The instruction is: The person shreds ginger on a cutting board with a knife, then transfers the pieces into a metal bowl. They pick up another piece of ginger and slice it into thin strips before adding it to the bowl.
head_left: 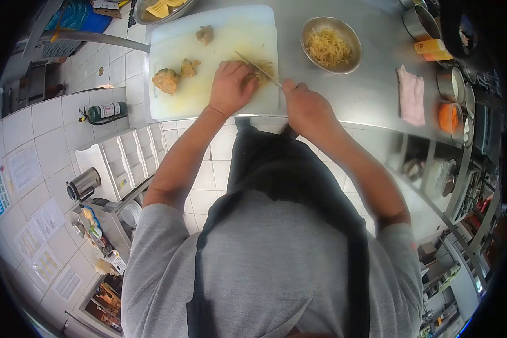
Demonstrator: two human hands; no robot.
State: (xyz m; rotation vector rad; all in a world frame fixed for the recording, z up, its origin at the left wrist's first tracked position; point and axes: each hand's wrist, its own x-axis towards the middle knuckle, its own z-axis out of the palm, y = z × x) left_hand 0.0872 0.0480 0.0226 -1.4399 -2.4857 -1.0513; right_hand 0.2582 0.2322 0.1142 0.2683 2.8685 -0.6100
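Note:
My right hand (pixel 310 110) is closed round the handle of a knife (pixel 258 69), whose blade slants up and left across the white cutting board (pixel 177 45). Beside the blade, the curled fingers of my left hand (pixel 231 85) press on a yellowish vegetable, mostly hidden under them. Thin yellow-green shreds (pixel 266 69) lie along the knife's right side. Knobbly brownish vegetable lumps (pixel 166 81) sit at the board's left, and a smaller lump (pixel 204 35) lies near its far edge. More shreds fill part of a round metal bowl (pixel 353 38) to the right.
A pink cloth (pixel 411 96) lies on the steel counter (pixel 372 104). Along its right side stand a yellow-orange container (pixel 432 49), metal pots and an orange-filled tub (pixel 450 118). A metal bowl with yellow pieces (pixel 159 9) stands beyond the board. A fire extinguisher (pixel 104 112) is at left.

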